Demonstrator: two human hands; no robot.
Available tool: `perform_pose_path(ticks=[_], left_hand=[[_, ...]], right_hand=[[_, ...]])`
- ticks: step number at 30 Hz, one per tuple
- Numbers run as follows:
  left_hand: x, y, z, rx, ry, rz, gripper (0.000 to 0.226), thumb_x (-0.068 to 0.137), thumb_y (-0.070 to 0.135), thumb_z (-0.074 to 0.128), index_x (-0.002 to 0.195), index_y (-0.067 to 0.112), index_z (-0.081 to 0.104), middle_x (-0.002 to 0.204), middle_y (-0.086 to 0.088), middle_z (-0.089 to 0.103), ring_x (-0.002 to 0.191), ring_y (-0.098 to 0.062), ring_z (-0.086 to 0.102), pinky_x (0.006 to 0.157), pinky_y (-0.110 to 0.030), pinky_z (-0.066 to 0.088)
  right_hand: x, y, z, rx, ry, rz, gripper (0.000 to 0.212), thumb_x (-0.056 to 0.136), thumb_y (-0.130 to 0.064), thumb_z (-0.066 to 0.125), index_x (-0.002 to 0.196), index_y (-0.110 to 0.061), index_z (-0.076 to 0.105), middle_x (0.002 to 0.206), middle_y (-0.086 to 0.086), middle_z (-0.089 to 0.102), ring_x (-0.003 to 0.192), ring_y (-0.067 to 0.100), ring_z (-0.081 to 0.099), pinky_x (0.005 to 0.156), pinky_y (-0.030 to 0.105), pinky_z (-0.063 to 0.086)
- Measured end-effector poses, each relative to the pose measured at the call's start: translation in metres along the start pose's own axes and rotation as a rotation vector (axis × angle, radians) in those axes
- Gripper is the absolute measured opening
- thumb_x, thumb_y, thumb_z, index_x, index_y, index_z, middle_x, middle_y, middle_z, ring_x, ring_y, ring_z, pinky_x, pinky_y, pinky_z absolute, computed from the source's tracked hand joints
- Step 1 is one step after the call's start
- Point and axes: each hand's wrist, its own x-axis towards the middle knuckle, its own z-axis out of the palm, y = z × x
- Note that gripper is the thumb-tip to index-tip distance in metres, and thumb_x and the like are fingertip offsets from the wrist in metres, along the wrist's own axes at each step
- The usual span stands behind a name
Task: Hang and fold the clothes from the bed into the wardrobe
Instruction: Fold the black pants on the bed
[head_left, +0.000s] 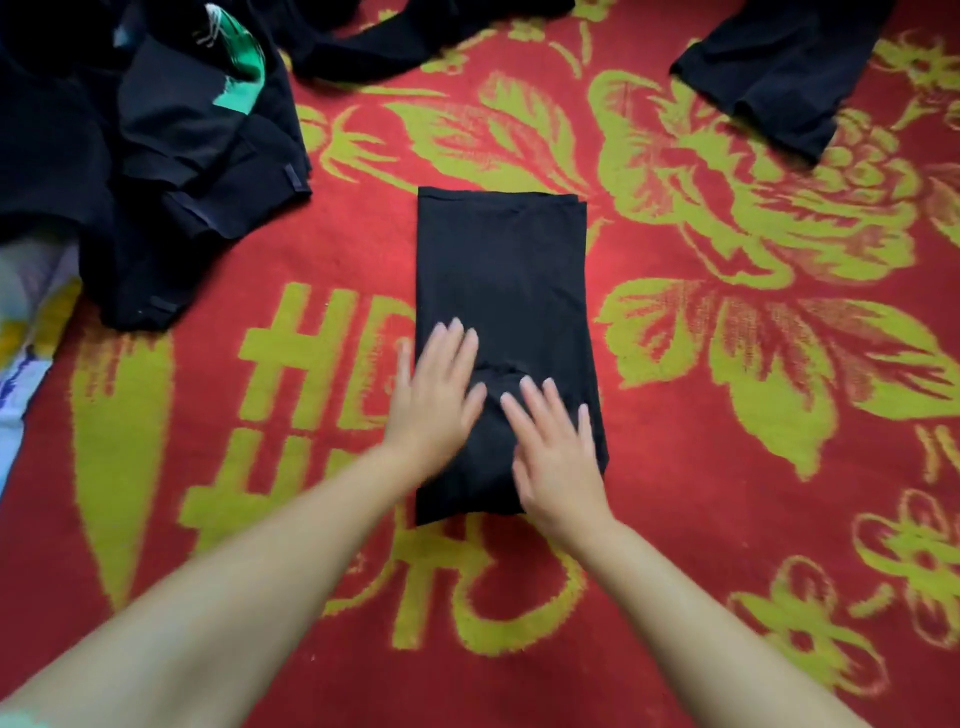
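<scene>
A black garment (501, 270), folded into a long narrow rectangle, lies flat in the middle of the red and yellow-green flowered bed cover (727, 467). My left hand (434, 395) rests flat on its near left part, fingers straight and blurred. On the near right part lies my right hand (558, 457), flat, with its fingers spread. Neither hand grips the cloth.
A heap of dark clothes (150, 171), with a green and white piece in it, lies at the far left. Another black garment (769, 67) lies at the far right, and one more (395, 36) at the top middle. A pale patterned sheet (26, 332) shows at the left edge.
</scene>
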Motion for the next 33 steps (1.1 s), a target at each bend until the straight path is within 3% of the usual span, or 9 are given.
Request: perform_pose_path(ticks=[5,7,9,13,16,19,28,30,33], left_hand=[[-0.062,-0.012,0.062,0.067,-0.376,-0.039,0.079,0.08,0.071,-0.02,0.148,0.029,-0.016,0.156,0.003,-0.021,0.142,-0.008,-0.02,0.113,-0.05,-0.009],[-0.058,-0.029,0.069,0.086,-0.406,-0.016,0.081,0.071,0.072,-0.03,0.142,0.032,-0.027,0.15,0.005,-0.032,0.138,-0.007,-0.03,0.111,-0.05,-0.015],[-0.06,-0.037,0.06,0.142,-0.358,0.077,0.082,0.086,0.071,-0.01,0.152,0.024,-0.004,0.159,-0.003,-0.007,0.145,-0.013,-0.011,0.114,-0.053,-0.002],[-0.091,-0.033,0.055,0.166,-0.373,0.421,0.09,0.081,0.064,0.043,0.148,0.006,0.024,0.156,-0.015,0.018,0.146,-0.026,0.013,0.113,-0.056,0.016],[-0.1,-0.011,0.06,0.192,-0.446,0.266,0.095,0.08,0.045,0.06,0.15,0.002,0.011,0.156,-0.019,0.0,0.147,-0.028,0.006,0.117,-0.052,0.011],[-0.08,0.008,0.058,0.277,-0.475,0.136,0.073,0.097,0.012,0.035,0.147,0.0,-0.016,0.153,-0.019,-0.025,0.145,-0.03,-0.017,0.118,-0.045,-0.005],[-0.084,0.019,-0.02,-0.156,-1.083,0.104,0.063,0.087,-0.008,0.034,0.147,0.008,0.03,0.155,-0.015,0.025,0.137,-0.025,0.035,0.105,-0.029,0.035],[-0.095,0.018,-0.037,-0.283,-1.262,0.085,0.035,0.081,-0.006,0.035,0.104,0.009,0.057,0.108,-0.016,0.062,0.087,-0.023,0.055,0.072,-0.031,0.042],[-0.095,0.01,-0.057,-0.498,-1.44,-0.074,0.021,0.08,-0.003,0.039,0.076,0.015,0.048,0.068,0.004,0.043,0.061,-0.011,0.038,0.056,-0.026,0.03]], right_hand=[[0.007,0.037,0.047,-0.305,-0.433,0.148,0.057,0.09,-0.047,0.027,0.136,-0.028,0.053,0.148,-0.005,0.043,0.135,0.032,0.042,0.089,0.073,0.037],[0.011,0.047,0.046,-0.358,-0.477,0.126,0.065,0.09,-0.054,0.012,0.148,-0.032,0.03,0.158,-0.011,0.017,0.145,0.034,0.019,0.099,0.074,0.024],[0.0,0.05,0.04,-0.328,-0.49,0.026,0.074,0.086,-0.065,0.006,0.151,-0.033,0.001,0.158,-0.008,-0.012,0.147,0.031,-0.011,0.108,0.069,0.004],[-0.032,0.054,0.033,-0.409,-0.584,-0.229,0.103,0.068,-0.064,0.063,0.153,-0.028,0.017,0.16,0.006,0.016,0.145,0.035,0.012,0.101,0.073,0.022],[-0.023,0.051,0.035,-0.394,-0.525,-0.099,0.117,0.066,-0.052,0.077,0.153,-0.029,0.004,0.161,0.003,0.013,0.147,0.034,0.006,0.1,0.073,0.022],[-0.003,0.047,0.032,-0.363,-0.514,-0.043,0.094,0.094,-0.015,0.051,0.145,-0.034,-0.025,0.158,-0.003,-0.023,0.143,0.031,-0.024,0.109,0.069,0.007],[-0.018,0.012,-0.016,-0.128,-1.023,-0.07,0.08,0.085,0.009,0.04,0.153,-0.027,0.018,0.159,0.003,0.021,0.145,0.03,0.019,0.114,0.038,0.027],[-0.033,0.005,-0.031,-0.045,-1.185,-0.101,0.069,0.084,-0.001,0.046,0.146,-0.029,0.034,0.143,0.004,0.048,0.124,0.02,0.051,0.095,0.025,0.041],[-0.035,0.012,-0.041,0.114,-1.339,-0.02,0.05,0.08,-0.01,0.053,0.125,-0.032,0.052,0.12,0.005,0.063,0.104,0.025,0.062,0.09,0.043,0.052]])
